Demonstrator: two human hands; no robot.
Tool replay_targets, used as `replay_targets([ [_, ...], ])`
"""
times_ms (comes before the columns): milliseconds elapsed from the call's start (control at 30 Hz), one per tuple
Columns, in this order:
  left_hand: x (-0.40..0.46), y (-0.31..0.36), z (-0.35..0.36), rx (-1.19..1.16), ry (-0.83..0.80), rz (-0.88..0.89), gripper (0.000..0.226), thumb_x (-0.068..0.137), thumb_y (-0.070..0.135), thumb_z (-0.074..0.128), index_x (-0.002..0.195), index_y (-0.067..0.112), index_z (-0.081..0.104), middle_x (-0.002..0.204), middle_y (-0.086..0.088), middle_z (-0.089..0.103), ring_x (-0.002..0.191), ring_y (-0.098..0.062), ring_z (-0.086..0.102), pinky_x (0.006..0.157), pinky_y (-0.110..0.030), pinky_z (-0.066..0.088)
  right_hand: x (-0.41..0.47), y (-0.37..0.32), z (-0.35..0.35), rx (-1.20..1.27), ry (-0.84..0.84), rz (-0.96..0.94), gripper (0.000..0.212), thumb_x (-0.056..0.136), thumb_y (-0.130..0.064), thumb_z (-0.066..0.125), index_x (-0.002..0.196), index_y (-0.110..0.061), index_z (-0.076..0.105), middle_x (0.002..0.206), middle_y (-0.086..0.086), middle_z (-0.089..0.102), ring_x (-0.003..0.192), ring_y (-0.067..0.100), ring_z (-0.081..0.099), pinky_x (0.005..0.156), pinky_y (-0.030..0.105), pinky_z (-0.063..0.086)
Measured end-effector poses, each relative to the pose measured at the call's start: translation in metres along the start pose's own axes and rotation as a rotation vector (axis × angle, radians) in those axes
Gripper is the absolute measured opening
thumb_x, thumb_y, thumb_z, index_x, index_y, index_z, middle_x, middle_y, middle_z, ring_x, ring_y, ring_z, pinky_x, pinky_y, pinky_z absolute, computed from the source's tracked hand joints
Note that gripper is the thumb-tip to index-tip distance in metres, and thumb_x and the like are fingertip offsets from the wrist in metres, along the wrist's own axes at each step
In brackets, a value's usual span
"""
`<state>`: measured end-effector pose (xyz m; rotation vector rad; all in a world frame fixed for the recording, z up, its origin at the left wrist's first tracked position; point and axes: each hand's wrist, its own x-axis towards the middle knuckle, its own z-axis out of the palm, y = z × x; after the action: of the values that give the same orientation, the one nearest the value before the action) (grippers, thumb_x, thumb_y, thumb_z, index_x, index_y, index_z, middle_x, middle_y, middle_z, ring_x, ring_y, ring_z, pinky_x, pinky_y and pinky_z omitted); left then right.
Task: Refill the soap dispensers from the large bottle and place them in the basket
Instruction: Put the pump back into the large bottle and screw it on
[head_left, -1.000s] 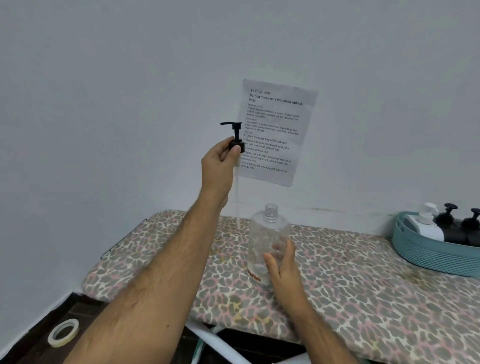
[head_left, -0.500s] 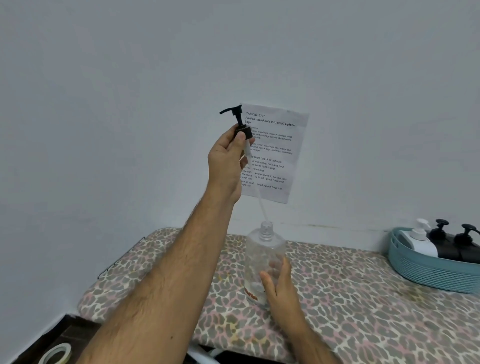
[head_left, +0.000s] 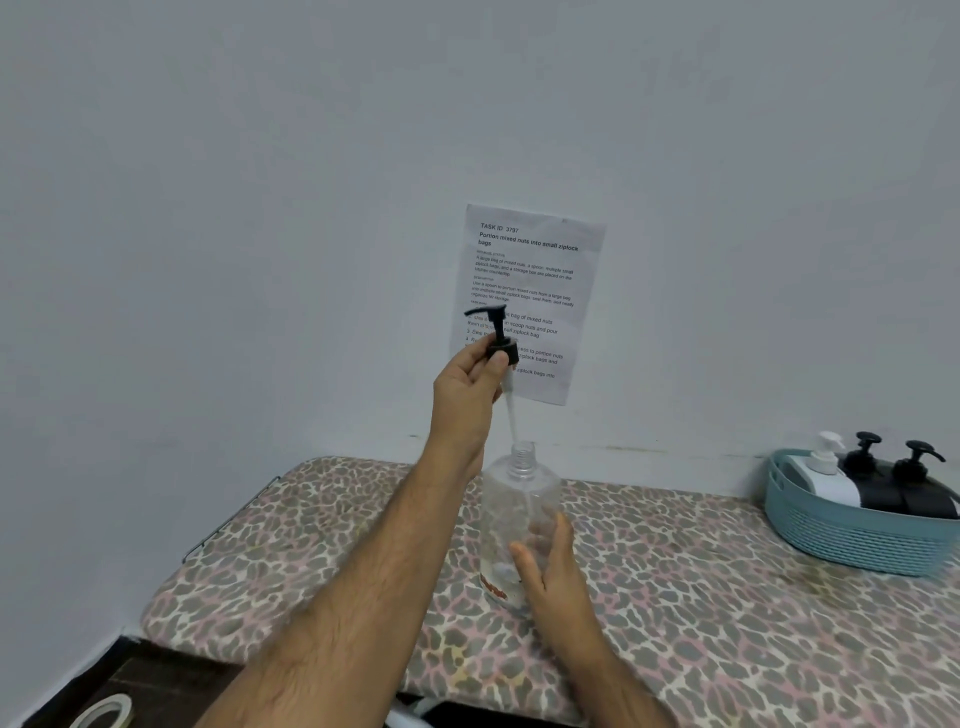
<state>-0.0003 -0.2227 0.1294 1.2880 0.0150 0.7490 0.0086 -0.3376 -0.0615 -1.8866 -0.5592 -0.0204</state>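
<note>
Clear bottle (head_left: 519, 525) in right hand's (head_left: 553, 582) grip; left hand (head_left: 465, 389) pinches pump (head_left: 498, 338) above.

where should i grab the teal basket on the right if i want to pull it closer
Take the teal basket by its near-left rim, coming from above and the left. That rim is bare, while the white dispenser and two black dispensers fill the far side, so fingers can hook over the wall without knocking the pumps.

Tape roll (head_left: 104, 712) cut off; sheet's (head_left: 530, 291) small print perhaps illegible.
</note>
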Motion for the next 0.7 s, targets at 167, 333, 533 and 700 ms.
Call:
replay_targets([
  [167, -0.015, -0.024, -0.007, 0.076, -0.075, -0.026, 0.028, 0.093, 0.002, 0.059, 0.12, 0.011, 0.062, 0.105, 0.003, 0.072, 0.101, -0.008, 0.067, 0.102, -0.032, 0.049, -0.001, -0.003, -0.001, -0.005, 0.001, 0.004, 0.069, 0.091, -0.065, 0.044, 0.147, -0.04, 0.013, 0.14, -0.007, 0.047, 0.12, 0.01, 0.055, 0.099, 0.044, 0.051],
  [333, -0.023, -0.038, -0.014, 0.171, -0.161, -0.052, 0.034, 0.093, 0.003, 0.06, 0.127, 0.008, 0.059, 0.113, 0.0, 0.071, 0.108, -0.006, 0.066, 0.097, -0.019, 0.049, -0.002, -0.004, -0.003, -0.032, -0.009, -0.004, 0.069, 0.096, -0.056, 0.045, 0.151, -0.033, 0.01, 0.142, -0.007, 0.046, 0.123, 0.01, 0.052, 0.103, 0.041, 0.047],
  [533, -0.032, -0.049, -0.024, 0.265, -0.225, -0.083, 0.029, 0.094, 0.002, 0.059, 0.122, 0.01, 0.062, 0.111, 0.0, 0.072, 0.102, -0.004, 0.068, 0.084, -0.015, 0.05, -0.001, -0.003, -0.003, -0.027, 0.003, -0.01, 0.068, 0.096, -0.056, 0.046, 0.151, -0.034, 0.011, 0.139, -0.007, 0.047, 0.122, 0.009, 0.053, 0.102, 0.041, 0.049],
  [700, -0.037, -0.055, -0.028, 0.279, -0.239, -0.097, 0.028, 0.094, 0.004, 0.059, 0.121, 0.011, 0.061, 0.114, 0.0, 0.071, 0.1, -0.005, 0.068, 0.084, -0.016, 0.051, -0.002, -0.004, -0.004, -0.013, -0.013, 0.002, 0.069, 0.095, -0.056, 0.047, 0.15, -0.036, 0.01, 0.139, -0.01, 0.046, 0.122, 0.008, 0.052, 0.103, 0.04, 0.047],
])
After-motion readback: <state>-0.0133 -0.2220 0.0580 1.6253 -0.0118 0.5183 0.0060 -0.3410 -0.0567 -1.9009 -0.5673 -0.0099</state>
